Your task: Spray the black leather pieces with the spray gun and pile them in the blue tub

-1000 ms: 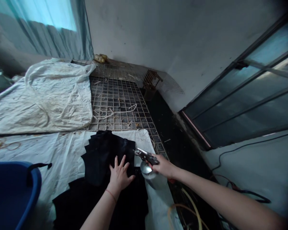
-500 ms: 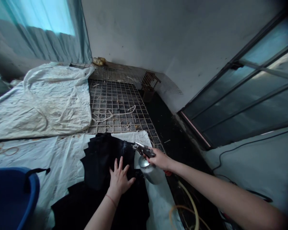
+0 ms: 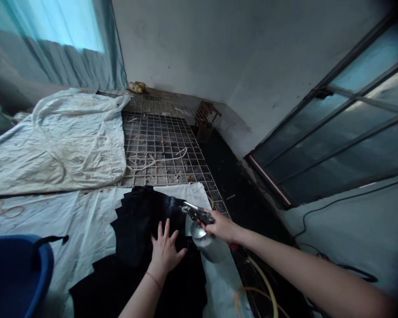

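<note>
Black fabric pieces point(image 3: 135, 229) with stepped edges lie overlapping on a white sheet point(image 3: 73, 221). My left hand point(image 3: 166, 249) rests flat on them, fingers spread, holding nothing. To its right, my right hand point(image 3: 219, 227) is wrapped round the handle of a metal spray gun point(image 3: 197, 213). Its nozzle points left at the upper right edge of the fabric. A silvery cup point(image 3: 209, 245) hangs below the gun. A yellowish hose point(image 3: 265, 278) runs beneath my right forearm. The fingers on the trigger are partly hidden.
A blue tub point(image 3: 46, 269) with a black strap stands at the left front. Beyond the sheet lies a wire grid point(image 3: 162, 145) with loose cords on it. A crumpled white cover point(image 3: 82, 150) lies at the back left. A dark cable point(image 3: 321, 204) hangs along the right wall.
The spray gun in my right hand has dipped slightly, its nozzle shifting a little left and down. My left hand stays flat on the fabric. The whole view has shifted slightly.
</note>
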Available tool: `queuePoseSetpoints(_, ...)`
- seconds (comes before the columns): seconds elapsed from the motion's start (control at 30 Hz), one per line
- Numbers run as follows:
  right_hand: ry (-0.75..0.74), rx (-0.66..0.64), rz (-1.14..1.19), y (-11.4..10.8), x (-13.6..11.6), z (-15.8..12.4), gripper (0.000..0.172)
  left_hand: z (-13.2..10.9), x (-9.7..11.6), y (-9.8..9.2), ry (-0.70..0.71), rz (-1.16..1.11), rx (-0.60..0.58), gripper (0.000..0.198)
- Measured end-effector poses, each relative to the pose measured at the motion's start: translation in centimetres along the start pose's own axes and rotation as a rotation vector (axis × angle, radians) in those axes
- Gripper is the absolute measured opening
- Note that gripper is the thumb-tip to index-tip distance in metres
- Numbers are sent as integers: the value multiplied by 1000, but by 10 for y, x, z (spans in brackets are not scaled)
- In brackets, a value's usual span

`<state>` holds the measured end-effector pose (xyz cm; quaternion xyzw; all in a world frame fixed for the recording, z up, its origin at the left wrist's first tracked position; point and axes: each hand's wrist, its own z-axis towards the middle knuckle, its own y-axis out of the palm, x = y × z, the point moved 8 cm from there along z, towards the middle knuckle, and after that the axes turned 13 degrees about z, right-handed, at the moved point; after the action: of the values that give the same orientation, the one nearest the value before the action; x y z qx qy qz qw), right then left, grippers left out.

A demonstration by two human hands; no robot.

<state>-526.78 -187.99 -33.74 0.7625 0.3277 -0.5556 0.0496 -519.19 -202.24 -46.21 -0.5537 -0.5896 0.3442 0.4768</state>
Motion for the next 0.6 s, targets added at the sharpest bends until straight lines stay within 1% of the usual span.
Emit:
queuePoseSetpoints(0.07,23,56,22,-3,4,-3,22,0,0,1,-1,-2,-6,67)
queuePoseSetpoints(0.13,7,86,-8,-5,4,-9,22,0,0,1,1,-16,-7,67)
queuePoseSetpoints(0.2,-20,44,-73,1,2,-15,19,-1,0,1,-1,-31,-1,67)
queuePoseSetpoints(0.27,-4,12,-87,6,4,-20,17,-1,0,1,-3,-32,5,67)
queuePoseSetpoints(0.33,28,55,-31,4,7,-25,18,-2,-1,1,-9,-21,0,67)
queuePoseSetpoints(0.4,26,86,14,3,9,-29,22,-2,-1,2,-13,-13,-13,67)
queuePoseSetpoints(0.53,-10,-19,13,11,8,-41,25,-1,-1,2,-18,-17,-10,66)
queuePoseSetpoints(0.6,-9,11,98,7,11,-52,26,0,-1,2,-18,-26,-8,66)
